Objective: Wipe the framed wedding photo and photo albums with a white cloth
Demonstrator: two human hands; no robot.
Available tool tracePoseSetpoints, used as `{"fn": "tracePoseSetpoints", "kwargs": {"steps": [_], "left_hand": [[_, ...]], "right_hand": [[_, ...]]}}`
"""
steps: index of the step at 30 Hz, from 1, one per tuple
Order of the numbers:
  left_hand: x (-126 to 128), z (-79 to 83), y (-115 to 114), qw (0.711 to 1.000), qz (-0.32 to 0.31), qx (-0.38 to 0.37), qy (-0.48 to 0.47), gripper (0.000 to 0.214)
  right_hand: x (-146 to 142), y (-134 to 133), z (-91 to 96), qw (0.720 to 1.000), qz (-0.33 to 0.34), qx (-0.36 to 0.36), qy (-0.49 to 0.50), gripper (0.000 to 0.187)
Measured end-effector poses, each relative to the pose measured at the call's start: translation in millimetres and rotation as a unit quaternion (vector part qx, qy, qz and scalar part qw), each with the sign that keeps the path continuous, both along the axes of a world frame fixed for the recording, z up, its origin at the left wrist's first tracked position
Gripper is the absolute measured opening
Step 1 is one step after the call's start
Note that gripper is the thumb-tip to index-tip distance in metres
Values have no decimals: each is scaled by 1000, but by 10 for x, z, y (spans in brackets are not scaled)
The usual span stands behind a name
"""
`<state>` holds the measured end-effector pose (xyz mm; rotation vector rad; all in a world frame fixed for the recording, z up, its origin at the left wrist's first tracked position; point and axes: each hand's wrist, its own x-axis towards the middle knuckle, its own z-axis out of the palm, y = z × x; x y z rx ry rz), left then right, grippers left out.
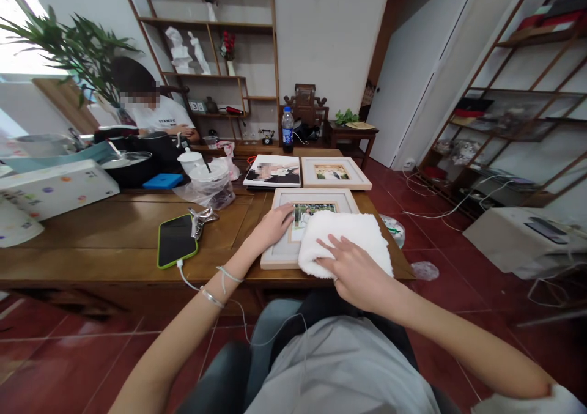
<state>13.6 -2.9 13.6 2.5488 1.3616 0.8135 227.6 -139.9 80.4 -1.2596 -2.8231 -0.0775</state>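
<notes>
A light wooden picture frame point(277, 256) with a small photo point(300, 215) inside lies flat near the table's front edge. My left hand point(274, 225) rests on its left side, fingers stretched out flat, the tips reaching the photo's left edge. A fluffy white cloth point(362, 230) covers the right part of the frame and hangs past its right side. My right hand point(353, 268) grips the near left part of this cloth and presses it down, some fingers lying on top. Part of the photo is hidden under the cloth.
Behind lie a second picture frame point(337, 181) and a photo book point(273, 172), with a cola bottle point(287, 129) beyond. A charging phone point(177, 241), its cable, a bagged cup point(208, 175) and a tissue box point(59, 188) are left. Another person point(160, 115) sits across the table.
</notes>
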Motion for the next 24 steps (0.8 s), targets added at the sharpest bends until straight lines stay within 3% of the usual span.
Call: {"fn": "tracePoseSetpoints", "kwargs": {"steps": [3, 6, 10, 13, 17, 20, 24], "left_hand": [[0, 7, -2, 1000, -5, 0, -2, 35], [-7, -1, 14, 1000, -11, 3, -3, 35], [-16, -10, 29, 1000, -17, 10, 0, 35], [-15, -5, 25, 1000, -19, 9, -3, 36], [-3, 30, -1, 1000, -24, 3, -15, 35], [10, 63, -27, 999, -30, -4, -25, 34], [10, 64, -27, 999, -29, 2, -28, 34]], "right_hand": [[20, 244, -89, 1000, -15, -5, 22, 57], [102, 660, -133, 998, -51, 7, 31, 60], [181, 1271, -113, 992, -91, 69, 46, 64], [156, 1535, -100, 992, -96, 75, 32, 65], [33, 1473, -138, 997, -56, 47, -6, 64], [-57, 1231, -130, 999, -20, 25, -25, 65], [-78, 837, 36, 997, 47, -29, -45, 63]]}}
